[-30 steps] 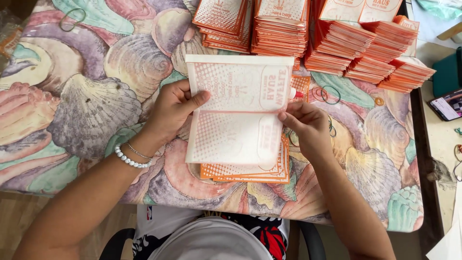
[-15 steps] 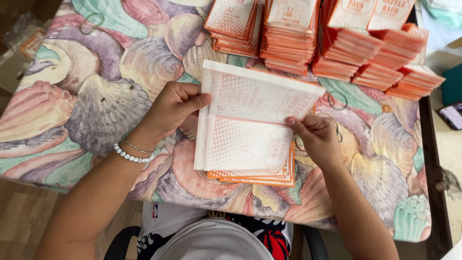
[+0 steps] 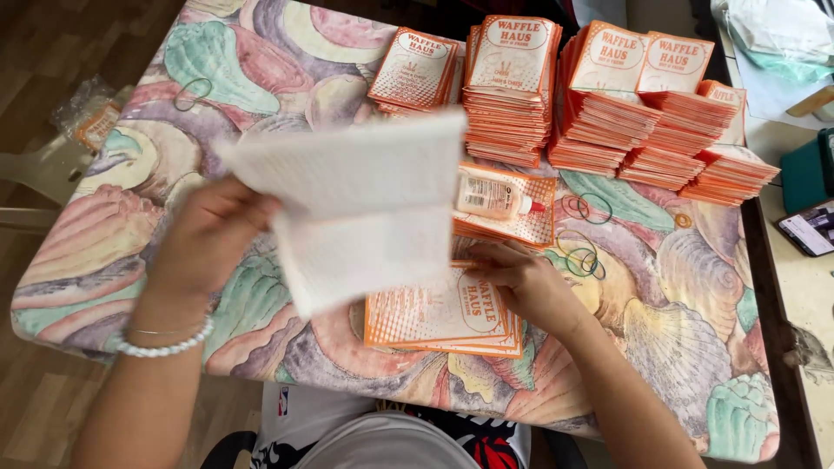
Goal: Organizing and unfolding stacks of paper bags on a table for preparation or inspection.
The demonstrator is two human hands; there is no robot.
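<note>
My left hand (image 3: 208, 239) holds a white paper bag (image 3: 356, 208) lifted above the table, its plain side toward me and blurred by motion. My right hand (image 3: 521, 278) rests on a low pile of orange-and-white printed paper bags (image 3: 434, 317) at the near edge of the table. Just beyond that hand a small glue bottle (image 3: 495, 196) with a red tip lies on another flat bag. A white bead bracelet sits on my left wrist.
Several tall stacks of the same orange bags (image 3: 608, 113) line the far side of the shell-patterned tablecloth (image 3: 660, 304). Rubber bands (image 3: 584, 252) lie right of the glue, another (image 3: 193, 93) at far left. A phone (image 3: 810, 227) lies on a side surface at right.
My left hand has lifted the top bag off the pile and swung it up to the left, turning it over. My right hand let go and stayed on the pile.
</note>
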